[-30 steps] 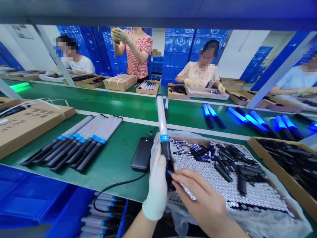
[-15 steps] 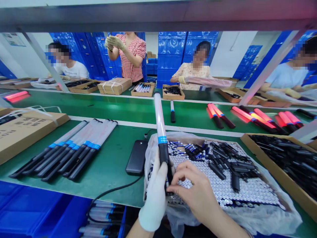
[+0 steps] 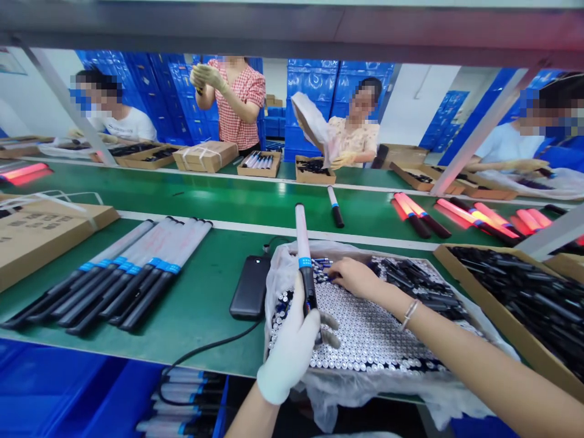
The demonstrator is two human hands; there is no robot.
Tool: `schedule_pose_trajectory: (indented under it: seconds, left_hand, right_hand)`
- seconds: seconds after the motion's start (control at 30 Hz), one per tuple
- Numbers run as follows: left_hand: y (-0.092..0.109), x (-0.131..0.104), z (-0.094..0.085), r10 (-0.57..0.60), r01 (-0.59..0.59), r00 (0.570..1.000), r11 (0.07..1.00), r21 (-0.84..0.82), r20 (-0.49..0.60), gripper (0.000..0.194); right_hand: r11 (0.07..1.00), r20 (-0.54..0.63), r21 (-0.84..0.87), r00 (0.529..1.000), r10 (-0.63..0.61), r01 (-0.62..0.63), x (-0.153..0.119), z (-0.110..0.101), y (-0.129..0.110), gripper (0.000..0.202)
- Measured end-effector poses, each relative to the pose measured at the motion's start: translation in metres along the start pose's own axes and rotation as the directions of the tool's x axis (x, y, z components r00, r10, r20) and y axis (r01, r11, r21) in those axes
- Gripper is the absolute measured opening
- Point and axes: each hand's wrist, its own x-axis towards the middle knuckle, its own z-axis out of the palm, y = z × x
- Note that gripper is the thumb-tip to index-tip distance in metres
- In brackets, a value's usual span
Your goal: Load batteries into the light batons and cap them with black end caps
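My left hand [image 3: 289, 350], in a white glove, is wrapped round the black handle of a light baton [image 3: 303, 237]. The baton stands nearly upright, with a whitish tube and a blue band. A slot in its handle seems to face me, with something inside that is too small to tell. My right hand [image 3: 353, 277], bare and with a bracelet at the wrist, has its fingers bent down on loose blue batteries [image 3: 323, 263]. What its fingertips pinch, if anything, is hidden. Below both hands is a plastic-lined box of upright batteries [image 3: 360, 331]; black plastic covers [image 3: 404, 277] lie on top.
Several light batons [image 3: 150, 267] lie at left beside a cardboard box [image 3: 50, 237]. A black power bank [image 3: 250, 289] with a cable is nearer. A carton of black parts [image 3: 506, 298] stands at right. Across the green belt [image 3: 219, 188], with lit red batons [image 3: 420, 213], several people work.
My right hand has left the baton's handle and moved forward to the loose batteries. The baton in my left hand is lower. Across the belt, a person has tipped up a plastic-wrapped bundle.
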Motion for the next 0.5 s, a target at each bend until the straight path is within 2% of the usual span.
schedule_pose_trajectory:
  seconds: [0.1, 0.23, 0.37, 0.43, 0.5]
  left_hand:
    - [0.0, 0.0, 0.001, -0.048, 0.049, 0.998, 0.998, 0.027, -0.043, 0.085]
    - [-0.001, 0.002, 0.001, -0.022, 0.022, 0.996, 1.0, -0.003, -0.09, 0.085]
    - [-0.004, 0.004, -0.002, -0.028, 0.019, 0.993, 0.997, -0.073, -0.115, 0.082]
    - [-0.007, 0.006, -0.003, -0.038, 0.03, 0.992, 0.998, -0.062, -0.123, 0.079]
    - [-0.011, 0.008, -0.004, -0.029, 0.023, 0.993, 0.998, -0.054, -0.118, 0.078]
  right_hand:
    - [0.999, 0.057, -0.045, 0.998, -0.015, 0.017, 0.012, 0.009, 0.006, 0.018]
    - [0.999, 0.068, -0.02, 0.997, -0.041, 0.042, 0.009, 0.0, 0.008, 0.02]
    - [0.997, -0.006, 0.068, 0.999, -0.042, 0.043, -0.016, -0.02, -0.007, 0.026]
    - [0.974, -0.049, 0.214, 0.997, -0.062, 0.072, -0.035, -0.024, -0.022, 0.026]
    - [0.922, -0.14, 0.362, 0.986, -0.091, 0.136, -0.053, -0.021, -0.04, 0.021]
